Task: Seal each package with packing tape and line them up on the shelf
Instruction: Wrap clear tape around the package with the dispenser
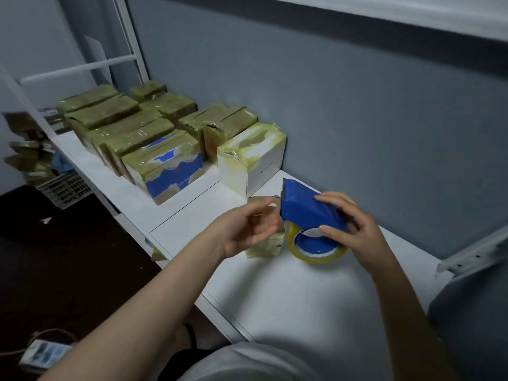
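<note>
My right hand [354,229] grips a blue tape dispenser [305,206] holding a roll of yellowish clear tape [316,253], just above the white shelf [288,292]. My left hand [247,226] is raised in front of a small taped package [265,247] and pinches the tape end at the dispenser's mouth. Much of that package is hidden behind my fingers. Several taped packages stand in rows further left on the shelf, among them a white box [253,158] and a blue-and-white box [165,166].
A grey wall runs close behind the shelf. White metal frame posts [129,37] rise at the far left. Loose cardboard and a plastic crate [64,188] lie on the dark floor at left. A metal bracket [478,251] juts in at right.
</note>
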